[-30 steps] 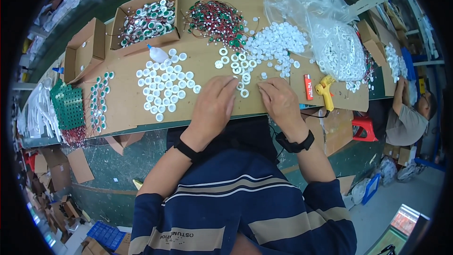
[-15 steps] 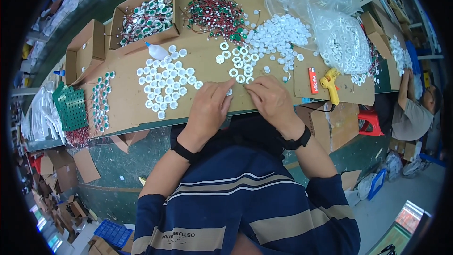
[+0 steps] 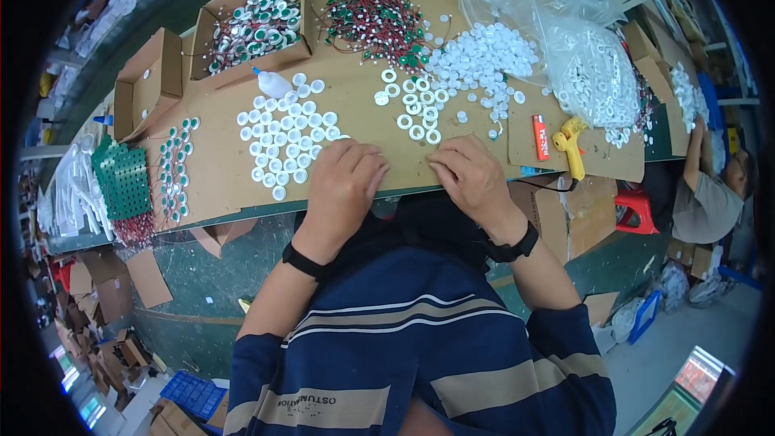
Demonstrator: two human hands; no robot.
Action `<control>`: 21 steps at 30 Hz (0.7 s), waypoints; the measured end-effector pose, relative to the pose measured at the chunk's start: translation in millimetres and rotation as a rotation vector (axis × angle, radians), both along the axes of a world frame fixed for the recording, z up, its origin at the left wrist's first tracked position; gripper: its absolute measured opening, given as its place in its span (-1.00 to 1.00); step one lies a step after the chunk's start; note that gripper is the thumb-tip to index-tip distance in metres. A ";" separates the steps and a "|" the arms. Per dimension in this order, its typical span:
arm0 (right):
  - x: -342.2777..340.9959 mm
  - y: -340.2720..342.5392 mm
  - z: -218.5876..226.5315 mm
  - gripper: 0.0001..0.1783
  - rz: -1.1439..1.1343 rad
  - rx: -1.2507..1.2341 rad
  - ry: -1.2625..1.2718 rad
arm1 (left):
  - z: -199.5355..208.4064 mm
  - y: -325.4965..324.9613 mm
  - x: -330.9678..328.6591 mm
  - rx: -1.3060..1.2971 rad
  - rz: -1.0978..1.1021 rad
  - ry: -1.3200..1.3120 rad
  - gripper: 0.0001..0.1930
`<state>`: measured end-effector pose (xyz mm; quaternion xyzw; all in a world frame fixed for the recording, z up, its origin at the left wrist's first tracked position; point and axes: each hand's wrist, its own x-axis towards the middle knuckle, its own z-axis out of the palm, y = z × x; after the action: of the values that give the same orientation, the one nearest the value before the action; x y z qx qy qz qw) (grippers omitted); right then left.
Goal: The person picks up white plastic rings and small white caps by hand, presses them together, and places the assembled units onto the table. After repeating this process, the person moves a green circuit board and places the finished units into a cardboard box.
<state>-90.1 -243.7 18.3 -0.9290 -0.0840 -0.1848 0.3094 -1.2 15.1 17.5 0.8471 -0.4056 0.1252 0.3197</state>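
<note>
My left hand (image 3: 345,186) rests low over the cardboard-covered bench, fingers curled, beside the right edge of a cluster of round white caps (image 3: 291,149). Its fingertips are partly hidden, and I cannot make out what they hold. To its right, my right hand (image 3: 475,182) has thumb and fingertips drawn together just above the cardboard; anything between them is hidden. Beyond the hands lie several flat white rings (image 3: 404,122). Farther back is a heap of small translucent white caps (image 3: 484,56).
At the back stand a carton of green-and-white discs (image 3: 303,42) and a tangle of red-wired parts (image 3: 375,24). A white squeeze bottle (image 3: 274,85) touches the cap cluster. A red lighter (image 3: 540,137) and yellow glue gun (image 3: 570,149) lie right. Another person (image 3: 706,198) works far right.
My left hand has moved left, away from my right hand and toward the white caps. The small white piece seen by its fingertips is no longer visible. My right hand has barely moved.
</note>
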 end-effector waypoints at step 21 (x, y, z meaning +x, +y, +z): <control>-2.1 -2.4 -1.1 -0.81 -0.067 0.038 0.031 | 9.1 -45.9 9.5 -0.030 -0.065 -0.054 -0.67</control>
<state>-92.1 -246.1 17.2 -0.9280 -0.0446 -0.1820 0.3222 8.3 -30.8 26.6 0.8250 -0.4393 0.1435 0.3252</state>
